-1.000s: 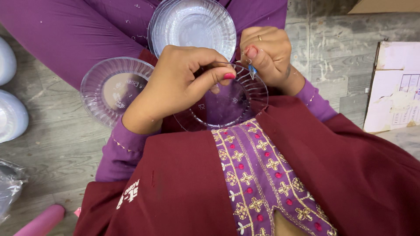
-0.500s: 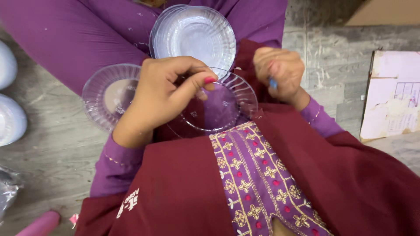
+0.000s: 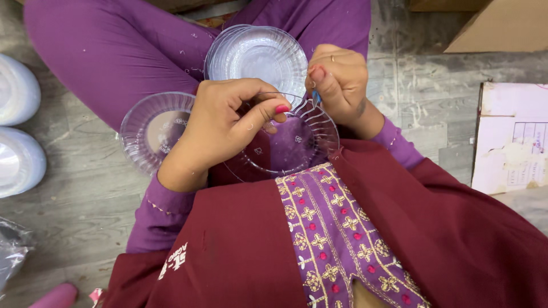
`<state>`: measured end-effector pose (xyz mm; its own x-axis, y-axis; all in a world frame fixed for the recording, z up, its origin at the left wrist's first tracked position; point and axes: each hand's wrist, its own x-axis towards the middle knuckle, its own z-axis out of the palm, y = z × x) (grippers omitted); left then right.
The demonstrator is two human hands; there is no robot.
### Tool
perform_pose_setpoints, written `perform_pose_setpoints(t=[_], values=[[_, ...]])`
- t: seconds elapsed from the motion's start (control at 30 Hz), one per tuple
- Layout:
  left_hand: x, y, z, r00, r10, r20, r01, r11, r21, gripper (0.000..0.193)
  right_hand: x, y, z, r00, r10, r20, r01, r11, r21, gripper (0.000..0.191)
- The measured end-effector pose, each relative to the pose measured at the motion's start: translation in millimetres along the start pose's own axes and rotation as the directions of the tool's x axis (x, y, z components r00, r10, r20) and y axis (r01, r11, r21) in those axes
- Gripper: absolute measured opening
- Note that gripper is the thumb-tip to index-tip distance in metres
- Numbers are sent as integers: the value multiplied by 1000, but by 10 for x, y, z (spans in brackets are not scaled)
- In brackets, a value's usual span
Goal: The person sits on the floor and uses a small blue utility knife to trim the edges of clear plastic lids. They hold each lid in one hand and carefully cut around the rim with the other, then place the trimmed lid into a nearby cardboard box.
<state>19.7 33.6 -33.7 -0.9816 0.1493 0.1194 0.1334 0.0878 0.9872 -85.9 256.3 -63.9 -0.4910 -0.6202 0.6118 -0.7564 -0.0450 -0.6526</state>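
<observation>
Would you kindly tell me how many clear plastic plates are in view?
3 show: one in the left hand, one stack top above it, one on the floor. More may lie stacked beneath.

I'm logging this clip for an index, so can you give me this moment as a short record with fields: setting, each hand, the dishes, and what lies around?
setting: person seated on a grey floor, in purple trousers and a maroon embroidered top
left hand: left hand grips the near rim of a clear plastic plate on the lap
right hand: right hand pinches a small blue tool at the plate's far rim
other dishes: stack of clear plates beyond; clear bowl to the left
around: white stacks at left edge, cardboard box at right
</observation>
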Motion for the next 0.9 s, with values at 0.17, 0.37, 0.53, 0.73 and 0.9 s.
perform_pose_setpoints(t=[0.17,0.37,0.53,0.73,0.9], values=[[-5,-51,19,999,15,44,-12,997,-71,14,-44,-5,-35,998,30,64,-34,997,65,41],[3,-63,48,998,1,65,3,998,-61,14,-117,-19,-69,996,38,82,-46,995,92,42],[0,-31,48,997,15,81,-11,999,-48,14,-144,-72,-46,997,50,65,-58,990,127,43],[-5,-57,56,996,24,86,-22,1000,-21,14,-215,-67,-39,998,52,38,-56,992,115,43],[0,-34,74,996,10,93,-7,999,-36,13,-229,-112,-8,999,30,-17,-28,996,83,44]])
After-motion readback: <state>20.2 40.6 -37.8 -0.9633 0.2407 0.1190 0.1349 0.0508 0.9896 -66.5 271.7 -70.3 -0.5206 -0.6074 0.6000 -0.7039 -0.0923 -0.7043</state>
